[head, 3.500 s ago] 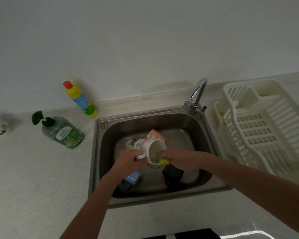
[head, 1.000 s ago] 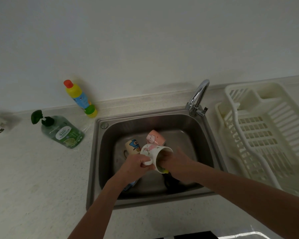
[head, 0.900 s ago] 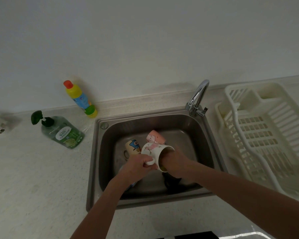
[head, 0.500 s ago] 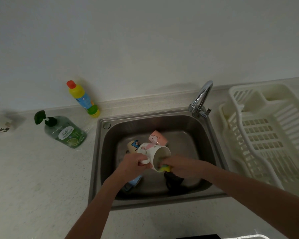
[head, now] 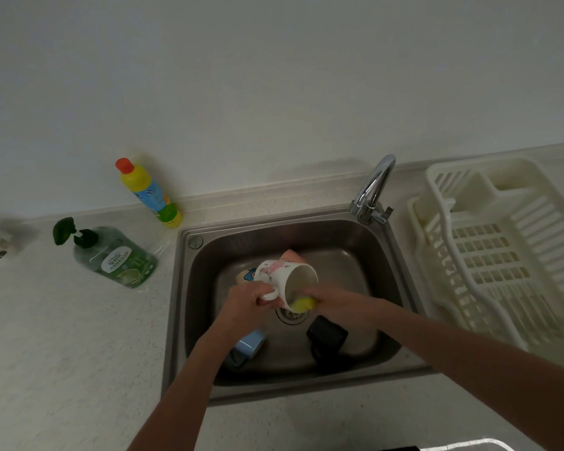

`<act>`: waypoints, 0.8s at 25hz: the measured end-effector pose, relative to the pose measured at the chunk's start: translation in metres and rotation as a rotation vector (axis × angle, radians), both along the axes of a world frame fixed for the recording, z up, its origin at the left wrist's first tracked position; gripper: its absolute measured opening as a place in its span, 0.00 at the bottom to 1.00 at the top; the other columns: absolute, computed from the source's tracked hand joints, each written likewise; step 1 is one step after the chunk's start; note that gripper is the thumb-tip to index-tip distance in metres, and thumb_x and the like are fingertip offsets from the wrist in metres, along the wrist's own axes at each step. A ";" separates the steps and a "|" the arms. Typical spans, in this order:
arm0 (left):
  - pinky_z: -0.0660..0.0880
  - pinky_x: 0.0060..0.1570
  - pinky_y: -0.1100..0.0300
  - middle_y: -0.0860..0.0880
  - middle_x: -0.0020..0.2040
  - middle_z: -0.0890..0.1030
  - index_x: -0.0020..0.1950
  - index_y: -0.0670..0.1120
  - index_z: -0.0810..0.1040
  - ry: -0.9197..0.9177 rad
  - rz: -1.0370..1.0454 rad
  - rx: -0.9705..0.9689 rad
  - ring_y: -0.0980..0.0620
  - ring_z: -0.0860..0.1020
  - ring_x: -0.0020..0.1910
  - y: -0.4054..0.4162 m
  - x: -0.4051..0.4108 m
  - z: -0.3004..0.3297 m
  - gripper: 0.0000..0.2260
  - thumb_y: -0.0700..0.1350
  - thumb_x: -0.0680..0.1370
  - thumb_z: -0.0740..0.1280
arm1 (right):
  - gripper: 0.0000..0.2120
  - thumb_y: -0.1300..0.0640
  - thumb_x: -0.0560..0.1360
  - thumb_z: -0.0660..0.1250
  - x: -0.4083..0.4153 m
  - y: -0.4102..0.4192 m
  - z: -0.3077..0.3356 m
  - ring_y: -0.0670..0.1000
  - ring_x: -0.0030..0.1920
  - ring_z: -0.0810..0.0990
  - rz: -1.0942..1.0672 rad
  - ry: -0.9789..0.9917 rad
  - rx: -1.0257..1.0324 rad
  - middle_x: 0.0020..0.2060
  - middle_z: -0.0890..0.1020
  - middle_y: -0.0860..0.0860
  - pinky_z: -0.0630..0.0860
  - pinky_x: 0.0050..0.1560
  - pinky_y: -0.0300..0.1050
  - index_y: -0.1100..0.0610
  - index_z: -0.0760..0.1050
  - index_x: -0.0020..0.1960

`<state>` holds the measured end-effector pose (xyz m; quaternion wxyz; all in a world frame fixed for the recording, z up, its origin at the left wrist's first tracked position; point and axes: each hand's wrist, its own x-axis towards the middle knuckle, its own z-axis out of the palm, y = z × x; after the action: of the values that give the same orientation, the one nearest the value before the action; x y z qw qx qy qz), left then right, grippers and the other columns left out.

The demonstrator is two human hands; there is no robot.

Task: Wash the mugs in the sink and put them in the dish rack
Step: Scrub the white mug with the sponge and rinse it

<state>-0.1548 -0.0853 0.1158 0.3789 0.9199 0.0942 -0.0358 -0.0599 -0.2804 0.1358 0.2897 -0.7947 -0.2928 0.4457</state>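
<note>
Over the sink (head: 401, 281), left hand (head: 246, 304) grips the white mug (head: 282, 278) by its handle, tilted on its side; right hand (head: 331, 299) fingers pinch a yellow sponge (head: 303, 304) at its rim.

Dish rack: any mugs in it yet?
No. The dish rack shows only bare slats; the left hand holds the white mug over the sink.
</note>
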 end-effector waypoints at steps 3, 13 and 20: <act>0.70 0.40 0.76 0.63 0.34 0.76 0.41 0.52 0.81 0.116 -0.096 -0.024 0.67 0.76 0.38 -0.001 0.000 0.001 0.04 0.45 0.74 0.74 | 0.23 0.59 0.79 0.62 0.001 -0.009 -0.007 0.56 0.75 0.62 0.473 -0.617 -0.211 0.75 0.65 0.51 0.56 0.73 0.67 0.50 0.67 0.73; 0.68 0.35 0.75 0.61 0.27 0.72 0.30 0.59 0.69 0.009 -0.026 -0.073 0.66 0.74 0.32 -0.008 0.008 0.007 0.21 0.42 0.74 0.74 | 0.10 0.56 0.79 0.67 -0.015 0.023 0.006 0.52 0.62 0.75 -0.446 0.521 0.169 0.63 0.76 0.52 0.80 0.57 0.48 0.48 0.76 0.60; 0.69 0.37 0.75 0.58 0.33 0.76 0.39 0.49 0.80 0.153 -0.085 -0.113 0.70 0.75 0.35 0.003 0.005 0.001 0.06 0.42 0.75 0.74 | 0.25 0.49 0.77 0.64 0.003 -0.016 -0.023 0.53 0.71 0.68 0.540 -0.613 -0.104 0.72 0.69 0.49 0.72 0.67 0.52 0.46 0.64 0.73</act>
<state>-0.1495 -0.0821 0.1173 0.4201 0.8948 0.0818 -0.1273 -0.0571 -0.2966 0.1125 0.0209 -0.7988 -0.5408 0.2626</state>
